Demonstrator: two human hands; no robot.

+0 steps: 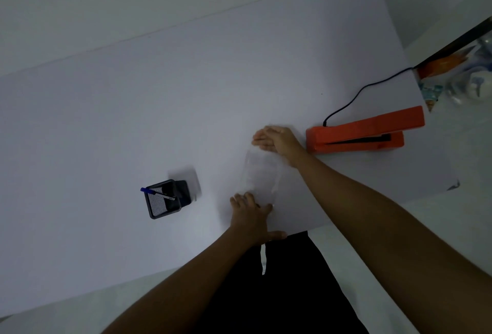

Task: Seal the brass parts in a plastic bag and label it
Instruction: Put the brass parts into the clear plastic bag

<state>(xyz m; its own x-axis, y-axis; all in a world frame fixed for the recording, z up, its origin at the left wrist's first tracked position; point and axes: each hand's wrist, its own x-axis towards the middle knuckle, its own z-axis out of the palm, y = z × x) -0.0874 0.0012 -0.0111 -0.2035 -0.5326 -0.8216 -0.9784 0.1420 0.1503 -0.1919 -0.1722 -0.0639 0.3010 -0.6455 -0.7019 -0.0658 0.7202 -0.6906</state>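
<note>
A clear plastic bag (259, 174) lies flat on the white table (159, 94), hard to make out against it. My left hand (251, 216) presses flat on the bag's near end, fingers spread. My right hand (274, 138) rests flat on the bag's far end, fingers together and pointing left. No brass parts can be made out in the bag. An orange heat sealer (362, 131) stands just right of my right hand, its jaw slightly open, with a black cord (356, 94) running off to the right.
A black mesh pen holder (163, 199) with a blue pen (157, 193) stands left of the bag. Cluttered items (458, 72) lie beyond the table's right edge. A white strip (263, 259) hangs at the table's near edge over dark clothing.
</note>
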